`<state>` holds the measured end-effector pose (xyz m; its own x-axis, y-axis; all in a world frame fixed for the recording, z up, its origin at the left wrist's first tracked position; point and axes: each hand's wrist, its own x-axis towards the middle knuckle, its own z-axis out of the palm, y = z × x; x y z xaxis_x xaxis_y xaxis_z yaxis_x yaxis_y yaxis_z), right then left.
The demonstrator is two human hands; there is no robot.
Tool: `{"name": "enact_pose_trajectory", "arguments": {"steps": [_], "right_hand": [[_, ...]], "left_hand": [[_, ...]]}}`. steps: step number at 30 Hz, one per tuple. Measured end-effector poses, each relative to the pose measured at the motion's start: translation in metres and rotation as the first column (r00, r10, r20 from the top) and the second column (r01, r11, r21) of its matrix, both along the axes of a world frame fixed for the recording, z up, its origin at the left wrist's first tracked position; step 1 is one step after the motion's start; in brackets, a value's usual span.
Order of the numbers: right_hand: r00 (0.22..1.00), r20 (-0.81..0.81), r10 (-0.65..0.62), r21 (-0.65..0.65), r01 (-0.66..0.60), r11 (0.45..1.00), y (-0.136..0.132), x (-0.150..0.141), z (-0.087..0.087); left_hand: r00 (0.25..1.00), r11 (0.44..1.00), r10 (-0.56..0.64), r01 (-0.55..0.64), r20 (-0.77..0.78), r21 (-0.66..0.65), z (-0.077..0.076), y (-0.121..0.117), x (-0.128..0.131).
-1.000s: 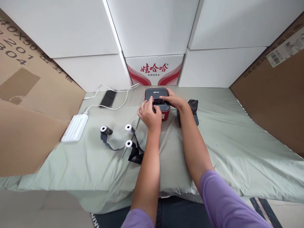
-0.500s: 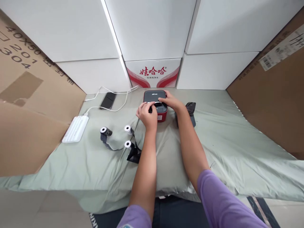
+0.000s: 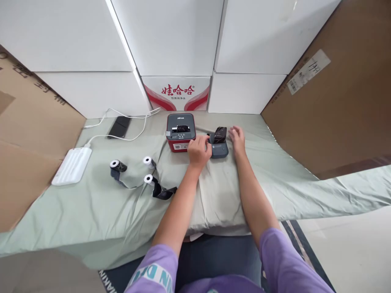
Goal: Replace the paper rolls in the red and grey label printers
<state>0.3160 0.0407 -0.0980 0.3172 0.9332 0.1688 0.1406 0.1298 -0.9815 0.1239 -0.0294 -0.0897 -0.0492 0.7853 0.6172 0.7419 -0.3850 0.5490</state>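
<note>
Between left fingers [image 3: 202, 140] curled at its edge, grip unclear, and right fingers [image 3: 237, 130] loosely parted sits a grey device [image 3: 220, 151].

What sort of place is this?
Probably an improvised workspace, though whether in a home or a storeroom I can't tell: a green cloth covers the work surface, white boxes are stacked behind, and brown cardboard stands at either side.

Brown cardboard [image 3: 330, 118] flanks white panels [image 3: 171, 36] behind green cloth [image 3: 106, 207].
</note>
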Motion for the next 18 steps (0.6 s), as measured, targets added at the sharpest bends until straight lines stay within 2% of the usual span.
{"name": "enact_pose_trajectory", "arguments": {"steps": [1,3,7,10,13,18], "right_hand": [[0.998,-0.058,0.027,-0.022,-0.029,0.999,-0.001,-0.001,-0.01],[0.993,-0.087,0.084,-0.026,-0.086,0.996,-0.001,-0.006,-0.022],[0.99,0.054,0.129,-0.013,-0.128,0.992,0.004,-0.017,-0.024],[0.99,0.059,0.131,-0.026,-0.13,0.991,0.005,-0.018,-0.024],[0.991,0.037,0.125,-0.041,-0.124,0.991,0.004,-0.017,-0.023],[0.992,0.053,0.111,-0.031,-0.109,0.994,0.002,-0.018,-0.021]], "left_hand": [[0.999,0.998,-0.039,0.039,-0.007,-0.045,-0.001,-0.002,0.006],[0.999,0.991,-0.043,0.045,0.017,-0.123,-0.002,-0.007,0.015],[0.992,0.943,0.079,-0.043,0.094,-0.329,-0.001,-0.014,0.027],[0.985,0.882,0.125,-0.055,0.121,-0.468,0.0,-0.014,0.028],[0.982,0.851,0.137,-0.049,0.131,-0.522,0.001,-0.014,0.025],[0.979,0.84,0.144,-0.042,0.148,-0.542,0.002,-0.013,0.02]]}}
